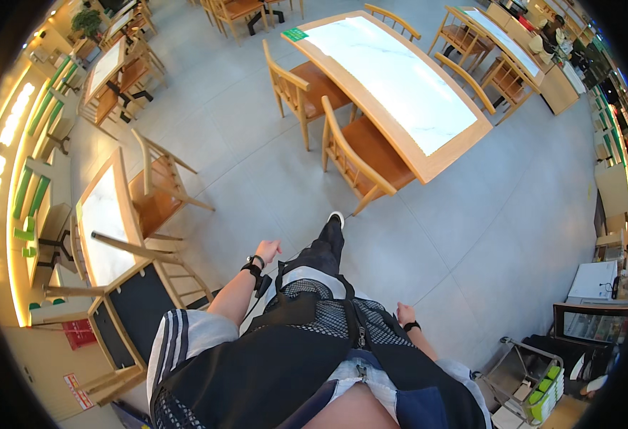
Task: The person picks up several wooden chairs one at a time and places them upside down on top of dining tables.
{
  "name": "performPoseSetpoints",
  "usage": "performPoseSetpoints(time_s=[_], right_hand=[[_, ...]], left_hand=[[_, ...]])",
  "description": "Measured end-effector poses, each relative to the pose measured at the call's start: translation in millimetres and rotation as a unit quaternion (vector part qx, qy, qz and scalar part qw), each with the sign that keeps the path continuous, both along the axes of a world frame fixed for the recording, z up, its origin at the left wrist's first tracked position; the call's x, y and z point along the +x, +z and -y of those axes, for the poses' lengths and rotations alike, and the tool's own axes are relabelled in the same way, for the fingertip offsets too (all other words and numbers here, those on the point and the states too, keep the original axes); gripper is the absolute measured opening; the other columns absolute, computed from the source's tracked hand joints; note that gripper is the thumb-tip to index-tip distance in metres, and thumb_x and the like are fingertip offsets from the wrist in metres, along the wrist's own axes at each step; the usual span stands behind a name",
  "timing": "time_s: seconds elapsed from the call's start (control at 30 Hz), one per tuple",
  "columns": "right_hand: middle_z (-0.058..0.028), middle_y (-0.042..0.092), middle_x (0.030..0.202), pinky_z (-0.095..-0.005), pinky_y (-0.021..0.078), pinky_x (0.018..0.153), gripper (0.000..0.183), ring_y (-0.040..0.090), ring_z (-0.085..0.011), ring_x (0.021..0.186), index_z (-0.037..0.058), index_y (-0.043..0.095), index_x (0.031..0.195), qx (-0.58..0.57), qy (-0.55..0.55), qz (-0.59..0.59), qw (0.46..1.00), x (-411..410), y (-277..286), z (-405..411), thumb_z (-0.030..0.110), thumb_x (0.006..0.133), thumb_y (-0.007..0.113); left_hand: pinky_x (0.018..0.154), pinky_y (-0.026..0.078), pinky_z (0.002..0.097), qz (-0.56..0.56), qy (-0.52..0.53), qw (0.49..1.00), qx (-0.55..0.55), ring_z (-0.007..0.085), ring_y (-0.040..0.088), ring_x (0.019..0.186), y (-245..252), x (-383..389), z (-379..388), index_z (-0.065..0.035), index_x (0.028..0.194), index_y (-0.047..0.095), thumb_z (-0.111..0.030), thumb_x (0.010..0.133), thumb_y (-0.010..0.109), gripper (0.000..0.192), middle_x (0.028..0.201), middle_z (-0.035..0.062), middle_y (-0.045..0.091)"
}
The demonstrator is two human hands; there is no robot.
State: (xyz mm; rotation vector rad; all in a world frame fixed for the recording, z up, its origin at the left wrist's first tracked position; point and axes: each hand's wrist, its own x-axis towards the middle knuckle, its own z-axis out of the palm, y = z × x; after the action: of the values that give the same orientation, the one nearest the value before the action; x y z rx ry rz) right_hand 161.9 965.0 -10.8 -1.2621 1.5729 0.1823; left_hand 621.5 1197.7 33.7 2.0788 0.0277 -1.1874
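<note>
My left hand [267, 251] hangs forward of my body over the grey floor, fingers loosely curled, with nothing seen in it. A black band and a strapped device with a cable sit on that wrist. On the other side, my right hand [405, 312] is held low by my hip, its fingers curled; a dark band circles the wrist, and I cannot tell what its palm holds. One leg in dark trousers, with a white-edged shoe [336, 219], reaches forward. Ahead stands a wooden table with a white marble-look top [383, 64], flanked by wooden chairs with brown seats [374, 153].
At left, a chair [158, 187] stands by a smaller table [102, 225], near upturned chairs [140, 305]. Green-backed benches [31, 187] line the left wall. A metal cart [531, 370] with green-topped items is at lower right. A person [551, 35] is behind a counter, far right.
</note>
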Motion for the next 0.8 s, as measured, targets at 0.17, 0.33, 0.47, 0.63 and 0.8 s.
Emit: performPoseSetpoints(time_s=[0.17, 0.33, 0.47, 0.63, 0.8], right_hand=[[-0.0033, 0.046, 0.047, -0.028, 0.0385, 0.036, 0.038, 0.045, -0.0147, 0.04, 0.0016, 0.053, 0.055, -0.012, 0.042, 0.011, 0.999, 28, 38, 29, 0.033, 0.076, 0.051], [-0.0023, 0.043, 0.044, -0.0265, 0.0353, 0.034, 0.039, 0.041, -0.0125, 0.037, 0.0017, 0.052, 0.054, -0.012, 0.007, -0.019, 1.0, 37, 70, 101, 0.033, 0.077, 0.052], [0.0004, 0.037, 0.041, -0.0238, 0.0339, 0.034, 0.043, 0.037, -0.0102, 0.036, 0.0026, 0.051, 0.052, -0.009, -0.156, 0.019, 0.987, 32, 88, 152, 0.034, 0.08, 0.05], [0.0013, 0.037, 0.041, -0.0254, 0.0332, 0.037, 0.042, 0.035, -0.009, 0.036, 0.0017, 0.052, 0.058, -0.026, -0.169, 0.024, 0.985, 40, 89, 162, 0.035, 0.081, 0.048], [-0.001, 0.042, 0.043, -0.0243, 0.0349, 0.036, 0.043, 0.041, -0.0098, 0.038, 0.0017, 0.057, 0.055, 0.016, -0.025, -0.026, 0.999, 21, 81, 164, 0.035, 0.081, 0.05]], left_hand=[[0.036, 0.021, 0.0233, -0.089, 0.025, 0.989, -0.112, 0.0075, 0.026, 0.037, -28, 35, 100, -0.0042, 0.065, 0.054, -0.036, 0.077, 0.05, 0.034, 0.043, -0.0048, 0.03], [0.043, 0.035, 0.0234, -0.105, 0.087, 0.978, -0.157, 0.0087, 0.043, 0.048, -60, 71, 201, -0.0056, 0.074, 0.054, -0.038, 0.077, 0.053, 0.032, 0.056, -0.0011, 0.046], [0.062, 0.045, 0.0334, -0.179, 0.146, 0.952, -0.202, 0.0189, 0.052, 0.071, -44, 86, 305, -0.0033, 0.096, 0.048, -0.047, 0.074, 0.056, 0.05, 0.08, 0.0083, 0.053], [0.06, 0.046, 0.0362, -0.179, 0.205, 0.95, -0.156, 0.021, 0.053, 0.071, -60, 85, 369, -0.0017, 0.094, 0.046, -0.031, 0.074, 0.058, 0.037, 0.079, 0.0093, 0.053], [0.053, 0.048, 0.036, -0.179, 0.328, 0.897, -0.235, 0.0206, 0.052, 0.055, -70, 73, 379, -0.0049, 0.075, 0.046, -0.014, 0.072, 0.053, 0.012, 0.061, 0.0063, 0.048]])
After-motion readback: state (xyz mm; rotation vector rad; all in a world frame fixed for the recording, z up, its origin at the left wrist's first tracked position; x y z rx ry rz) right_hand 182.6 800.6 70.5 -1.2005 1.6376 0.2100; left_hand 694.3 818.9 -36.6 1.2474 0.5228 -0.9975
